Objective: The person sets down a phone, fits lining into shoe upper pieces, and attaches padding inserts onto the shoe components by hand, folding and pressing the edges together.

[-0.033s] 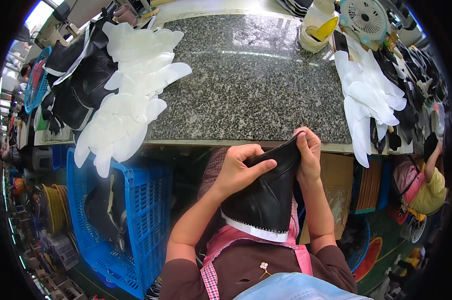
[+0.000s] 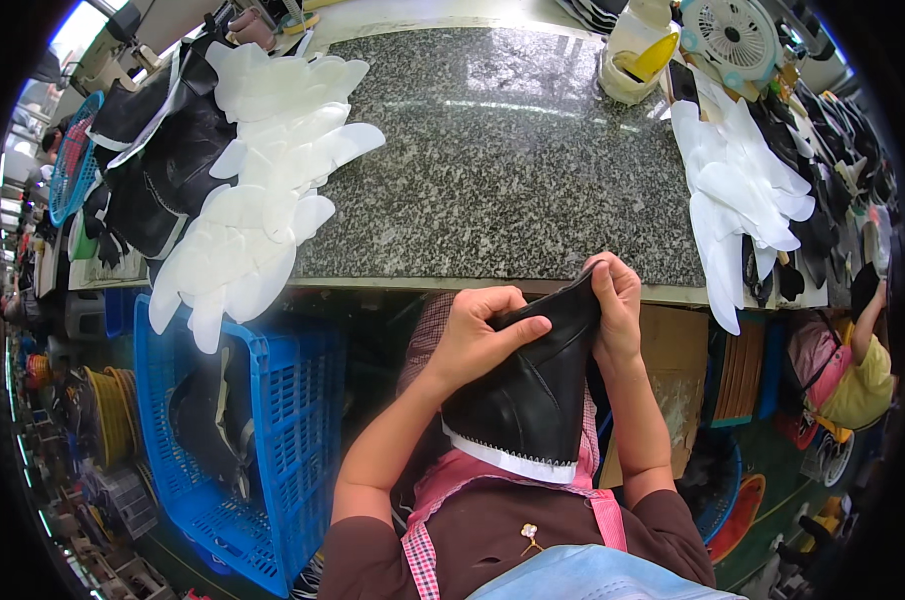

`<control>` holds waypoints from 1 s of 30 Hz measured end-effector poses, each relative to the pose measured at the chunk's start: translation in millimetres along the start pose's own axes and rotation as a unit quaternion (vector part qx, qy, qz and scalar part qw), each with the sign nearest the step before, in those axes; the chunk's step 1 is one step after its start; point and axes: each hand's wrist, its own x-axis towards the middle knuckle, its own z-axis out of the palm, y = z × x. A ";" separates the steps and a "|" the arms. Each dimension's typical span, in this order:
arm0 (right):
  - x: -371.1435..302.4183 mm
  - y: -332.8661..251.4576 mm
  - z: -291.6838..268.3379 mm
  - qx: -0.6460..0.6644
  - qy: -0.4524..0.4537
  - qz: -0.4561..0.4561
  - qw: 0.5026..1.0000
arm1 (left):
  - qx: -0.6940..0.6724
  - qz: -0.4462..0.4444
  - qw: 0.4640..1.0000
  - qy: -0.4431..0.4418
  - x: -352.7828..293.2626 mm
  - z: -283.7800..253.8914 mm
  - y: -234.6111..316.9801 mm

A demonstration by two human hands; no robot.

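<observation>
A black leather shoe upper (image 2: 518,400) hangs in front of my apron, just off the near edge of the table. Zigzag stitching and a white strip run along its lower edge. My left hand (image 2: 488,335) grips it at the upper left, thumb lying on the outside and fingers curled behind. At the top right corner my right hand (image 2: 618,305) pinches the edge between thumb and fingers. The inside of the upper and some fingertips are hidden.
White curved pieces (image 2: 263,180) lie beside black uppers (image 2: 163,180) on the table's left. More white pieces (image 2: 738,185) overhang its right edge. A granite slab (image 2: 503,150) forms the middle. A blue crate (image 2: 283,440) stands below left; a fan (image 2: 730,40) and a pot (image 2: 628,80) stand behind.
</observation>
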 end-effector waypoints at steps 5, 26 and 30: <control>4.3 -1.5 9.1 -0.019 -0.014 0.002 1.000 | 0.086 0.060 0.992 -0.065 -0.9 -19.9 5.8; 23.1 -85.5 51.4 -0.486 -0.505 -0.195 0.686 | 0.296 0.109 0.945 -0.081 -28.5 -35.5 46.6; 20.7 -84.4 48.1 -0.457 -0.546 -0.134 0.690 | 0.289 0.109 0.943 -0.127 -32.8 -39.5 46.6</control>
